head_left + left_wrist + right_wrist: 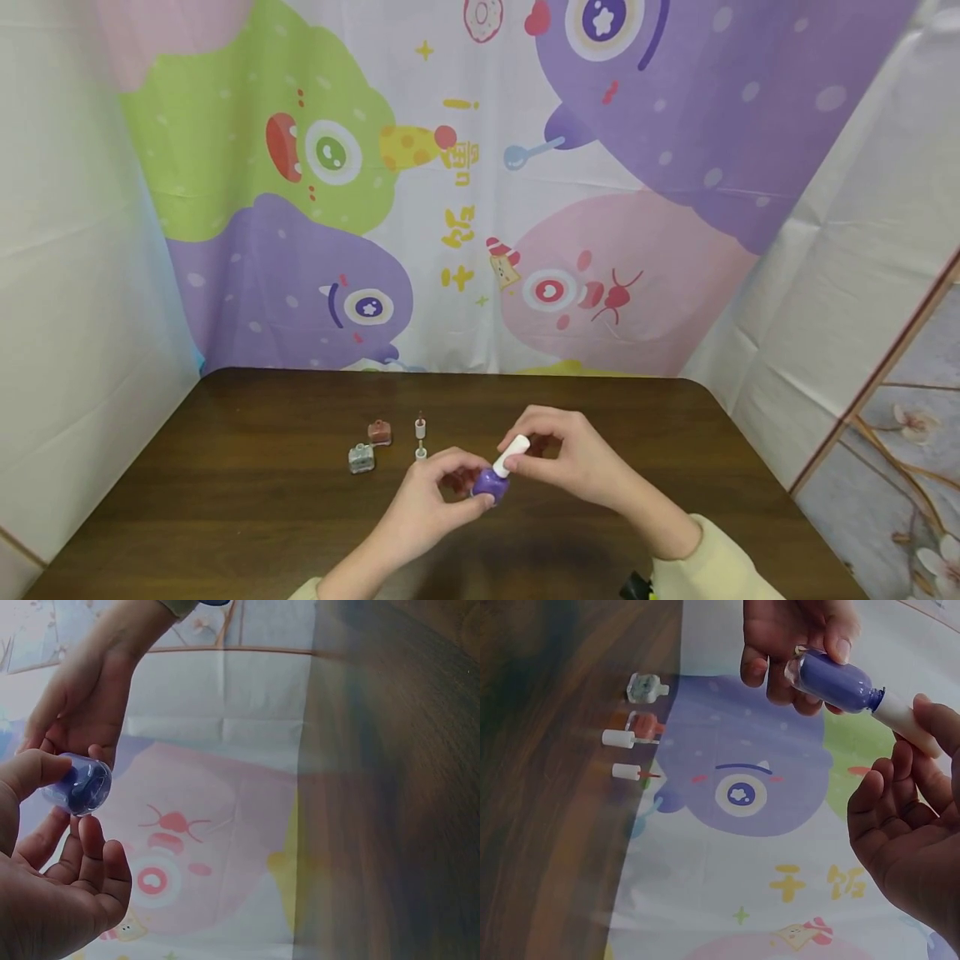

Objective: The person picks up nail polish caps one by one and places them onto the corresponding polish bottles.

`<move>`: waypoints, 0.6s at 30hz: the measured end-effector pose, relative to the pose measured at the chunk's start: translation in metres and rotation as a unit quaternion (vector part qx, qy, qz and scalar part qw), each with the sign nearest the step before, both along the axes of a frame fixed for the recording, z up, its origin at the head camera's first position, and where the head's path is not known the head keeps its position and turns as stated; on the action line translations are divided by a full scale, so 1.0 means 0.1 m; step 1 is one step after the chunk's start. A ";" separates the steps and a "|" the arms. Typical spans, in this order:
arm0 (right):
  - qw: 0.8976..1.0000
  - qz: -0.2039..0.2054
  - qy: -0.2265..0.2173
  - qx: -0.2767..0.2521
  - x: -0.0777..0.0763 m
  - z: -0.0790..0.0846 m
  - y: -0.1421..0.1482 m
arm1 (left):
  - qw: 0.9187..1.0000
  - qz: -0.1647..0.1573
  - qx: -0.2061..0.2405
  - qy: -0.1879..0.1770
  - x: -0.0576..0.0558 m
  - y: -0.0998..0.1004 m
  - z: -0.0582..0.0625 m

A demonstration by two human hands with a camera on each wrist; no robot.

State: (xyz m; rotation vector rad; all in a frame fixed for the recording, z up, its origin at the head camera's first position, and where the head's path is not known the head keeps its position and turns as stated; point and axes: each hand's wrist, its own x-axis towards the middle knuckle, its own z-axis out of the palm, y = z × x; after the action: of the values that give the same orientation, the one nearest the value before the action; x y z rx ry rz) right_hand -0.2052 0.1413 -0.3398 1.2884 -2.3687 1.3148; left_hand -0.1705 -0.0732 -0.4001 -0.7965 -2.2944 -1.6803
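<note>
A purple nail polish bottle (489,486) is held tilted above the table, between the thumb and fingers of my left hand (435,500). Its white cap (513,455) is pinched by my right hand (573,454) and still sits at the bottle's neck. In the right wrist view the purple bottle (836,682) and the white cap (906,724) lie in one line. From the left wrist the base of the bottle (86,786) faces the camera, and the cap is hidden.
Left of the hands stand an uncapped silvery bottle (362,458) and an uncapped reddish-brown bottle (379,432). Two white brush caps, the farther (420,428) and the nearer (421,454), stand brush up beside them. A cartoon curtain (480,333) hangs behind the dark wooden table (247,500).
</note>
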 end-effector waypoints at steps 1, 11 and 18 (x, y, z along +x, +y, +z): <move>1.000 -0.003 -0.004 0.000 0.00 0.00 -0.01 | 1.000 -0.001 0.002 -0.002 0.00 0.00 0.00; 0.999 -0.021 -0.026 -0.012 0.18 0.28 -0.15 | 1.000 0.003 0.012 -0.003 -0.01 0.01 0.02; 0.999 -0.036 -0.016 -0.021 0.18 0.29 -0.18 | 1.000 0.000 0.029 0.005 -0.02 0.02 0.02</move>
State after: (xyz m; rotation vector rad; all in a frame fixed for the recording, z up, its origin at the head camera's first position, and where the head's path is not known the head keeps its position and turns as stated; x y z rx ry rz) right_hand -0.1875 0.1233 -0.3112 1.1681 -2.3712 1.3658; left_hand -0.1724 -0.0708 -0.3979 -0.7923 -2.2280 -1.7295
